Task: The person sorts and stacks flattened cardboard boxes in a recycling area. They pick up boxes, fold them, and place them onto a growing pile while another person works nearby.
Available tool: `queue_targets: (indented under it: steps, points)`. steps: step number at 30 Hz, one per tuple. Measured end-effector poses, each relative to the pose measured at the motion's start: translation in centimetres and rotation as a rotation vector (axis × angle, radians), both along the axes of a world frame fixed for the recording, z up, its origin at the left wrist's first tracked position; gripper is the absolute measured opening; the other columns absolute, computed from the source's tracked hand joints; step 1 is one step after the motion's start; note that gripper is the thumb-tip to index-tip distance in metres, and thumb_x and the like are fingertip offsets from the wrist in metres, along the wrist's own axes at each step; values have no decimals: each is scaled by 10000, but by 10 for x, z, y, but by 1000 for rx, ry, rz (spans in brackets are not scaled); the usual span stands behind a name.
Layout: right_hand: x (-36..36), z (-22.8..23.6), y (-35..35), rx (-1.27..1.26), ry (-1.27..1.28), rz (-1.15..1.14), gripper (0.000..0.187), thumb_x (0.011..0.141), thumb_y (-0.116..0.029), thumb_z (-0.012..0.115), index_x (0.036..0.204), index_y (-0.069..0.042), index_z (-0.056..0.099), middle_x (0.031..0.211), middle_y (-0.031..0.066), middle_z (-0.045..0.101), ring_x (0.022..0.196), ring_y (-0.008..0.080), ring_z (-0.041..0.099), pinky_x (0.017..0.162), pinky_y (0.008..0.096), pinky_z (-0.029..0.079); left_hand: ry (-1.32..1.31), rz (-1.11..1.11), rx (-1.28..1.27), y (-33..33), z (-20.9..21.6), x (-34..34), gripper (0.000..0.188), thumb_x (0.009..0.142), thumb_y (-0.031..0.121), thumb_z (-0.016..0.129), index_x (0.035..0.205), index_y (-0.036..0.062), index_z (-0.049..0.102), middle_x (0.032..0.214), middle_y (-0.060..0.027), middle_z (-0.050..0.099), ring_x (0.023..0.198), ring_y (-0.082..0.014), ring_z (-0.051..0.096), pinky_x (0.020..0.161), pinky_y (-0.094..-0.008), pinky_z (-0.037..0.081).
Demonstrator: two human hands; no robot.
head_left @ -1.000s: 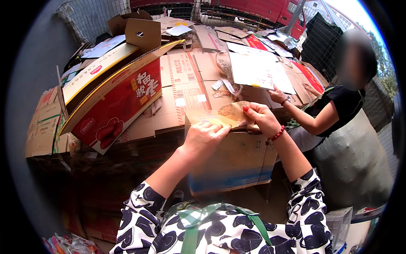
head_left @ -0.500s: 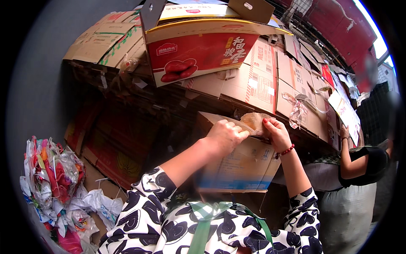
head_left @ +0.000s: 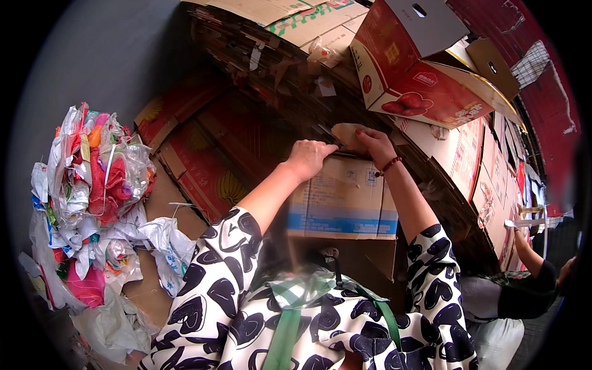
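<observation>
Brown cardboard box (head_left: 343,197), blue-striped

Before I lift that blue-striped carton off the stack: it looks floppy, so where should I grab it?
Probably by the top edge of the blue-striped carton, from above, near both corners. It hangs flat against the stack of flattened boxes, and the left hand and right hand sit there.

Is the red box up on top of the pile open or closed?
Open. The red box lies tipped on the cardboard pile, and its grey flap and brown flap stick out loose.
</observation>
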State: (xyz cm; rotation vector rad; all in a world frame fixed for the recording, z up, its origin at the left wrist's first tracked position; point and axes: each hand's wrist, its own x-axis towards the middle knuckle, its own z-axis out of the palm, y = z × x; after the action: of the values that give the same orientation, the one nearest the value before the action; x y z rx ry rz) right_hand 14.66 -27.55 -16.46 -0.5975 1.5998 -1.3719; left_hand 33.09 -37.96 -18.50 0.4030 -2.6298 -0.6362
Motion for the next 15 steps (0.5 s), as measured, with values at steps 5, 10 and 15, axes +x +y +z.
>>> queue_targets:
  steps: [5, 10, 15]
  points:
    - [69, -90, -117, 121, 124, 89, 235, 816, -243, 607, 821, -12, 647, 692, -12, 572, 610, 65, 468, 546, 231, 375, -41, 163, 25, -75, -42, 93, 283, 726, 55, 506, 950, 141, 656, 896, -65, 648, 782, -260, 624, 692, -360, 511]
    - [170, -122, -171, 184, -165, 52, 220, 817, -221, 614, 839, -4, 638, 694, 16, 571, 620, 88, 483, 554, 241, 394, -55, 123, -134, -135, -71, 187, 274, 680, 46, 524, 905, 137, 651, 859, -44, 655, 768, -228, 629, 682, -339, 515]
    - [220, -157, -215, 264, -491, -21, 166, 857, -189, 561, 854, -29, 604, 666, 8, 525, 616, 121, 507, 543, 260, 422, -266, 242, -201, -192, -89, 219, 228, 745, 74, 470, 867, 130, 654, 986, -20, 620, 1072, -190, 506, 1041, -459, 223]
